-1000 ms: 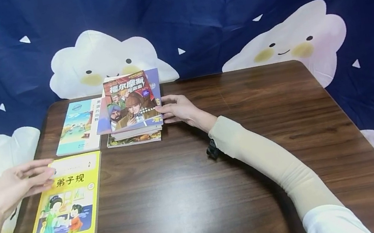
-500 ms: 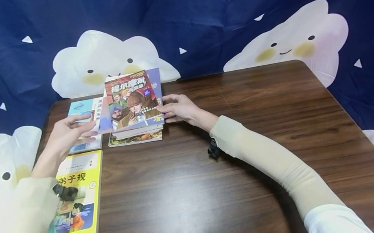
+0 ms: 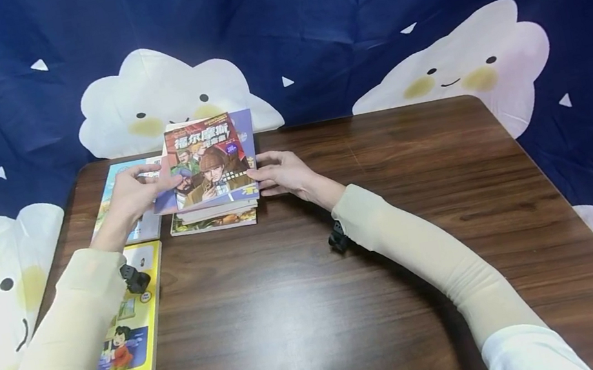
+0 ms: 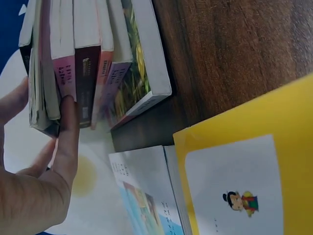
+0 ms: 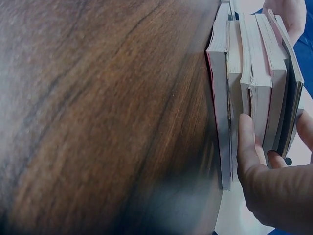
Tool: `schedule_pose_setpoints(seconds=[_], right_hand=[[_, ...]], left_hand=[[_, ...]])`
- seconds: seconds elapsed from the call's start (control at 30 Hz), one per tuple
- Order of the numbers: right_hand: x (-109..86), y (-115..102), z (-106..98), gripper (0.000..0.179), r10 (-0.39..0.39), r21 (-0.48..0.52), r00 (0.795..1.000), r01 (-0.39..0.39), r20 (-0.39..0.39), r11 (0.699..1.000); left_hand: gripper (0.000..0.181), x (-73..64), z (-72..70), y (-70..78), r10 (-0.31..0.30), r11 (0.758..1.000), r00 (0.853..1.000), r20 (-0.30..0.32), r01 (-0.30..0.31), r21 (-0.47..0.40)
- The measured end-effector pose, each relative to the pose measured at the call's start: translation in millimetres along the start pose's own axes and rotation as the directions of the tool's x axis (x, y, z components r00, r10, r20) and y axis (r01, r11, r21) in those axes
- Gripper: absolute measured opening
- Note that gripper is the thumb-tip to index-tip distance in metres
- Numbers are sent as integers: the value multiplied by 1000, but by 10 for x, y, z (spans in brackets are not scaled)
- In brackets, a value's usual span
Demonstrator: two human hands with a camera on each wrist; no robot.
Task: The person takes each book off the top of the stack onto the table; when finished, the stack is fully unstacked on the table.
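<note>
A stack of books (image 3: 213, 212) lies at the back left of the table, topped by a red book (image 3: 206, 154) with a detective on its cover. Under that one, a purple book (image 3: 243, 122) sticks out at both sides. My right hand (image 3: 289, 173) holds the stack's right side, thumb on the top cover and fingers along the page edges. On the opposite side, my left hand (image 3: 134, 199) grips the upper books, its thumb over the red cover. In the left wrist view its fingers touch the spines (image 4: 85, 83). The right wrist view shows uneven page edges (image 5: 259, 83).
Left of the stack lies a light-blue book (image 3: 114, 186), partly hidden by my left hand. Nearer to me is a yellow book (image 3: 154, 320), partly under my left forearm. A dark brown wooden table (image 3: 372, 146) bears them; a blue cloud-print cloth (image 3: 305, 26) hangs behind.
My left hand has moved from above the yellow book, past the light-blue one, to the stack's left side and taken hold there. The right hand has stayed on the stack.
</note>
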State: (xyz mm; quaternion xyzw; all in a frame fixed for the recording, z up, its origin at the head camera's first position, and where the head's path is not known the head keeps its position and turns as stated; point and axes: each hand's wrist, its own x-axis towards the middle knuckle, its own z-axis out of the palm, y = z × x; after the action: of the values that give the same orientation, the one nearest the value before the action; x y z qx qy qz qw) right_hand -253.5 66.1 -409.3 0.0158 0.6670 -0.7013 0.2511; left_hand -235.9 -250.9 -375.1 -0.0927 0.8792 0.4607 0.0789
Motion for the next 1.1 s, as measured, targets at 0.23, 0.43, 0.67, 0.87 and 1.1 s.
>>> schedule_pose_setpoints(seconds=[0.23,0.43,0.67,0.87,1.1], right_hand=[[-10,3,1,57,-10,-3,1000,10,-2,1000],[-6,16,28,57,-18,-24,1000,18,-3,1000],[6,18,40,57,-16,-18,1000,16,-6,1000],[24,21,41,59,-20,-12,1000,20,1,1000],[26,14,22,61,-19,-28,1000,19,1,999]], left_hand=[[88,-9,3,-7,15,1000,1000,6,-15,-15],[88,-23,-95,-34,-58,998,994,97,61,-23],[86,-65,-194,-127,-52,999,985,162,52,4],[81,-86,-286,-205,-70,995,967,244,85,-53],[81,-175,-407,-324,-87,993,955,283,105,-47]])
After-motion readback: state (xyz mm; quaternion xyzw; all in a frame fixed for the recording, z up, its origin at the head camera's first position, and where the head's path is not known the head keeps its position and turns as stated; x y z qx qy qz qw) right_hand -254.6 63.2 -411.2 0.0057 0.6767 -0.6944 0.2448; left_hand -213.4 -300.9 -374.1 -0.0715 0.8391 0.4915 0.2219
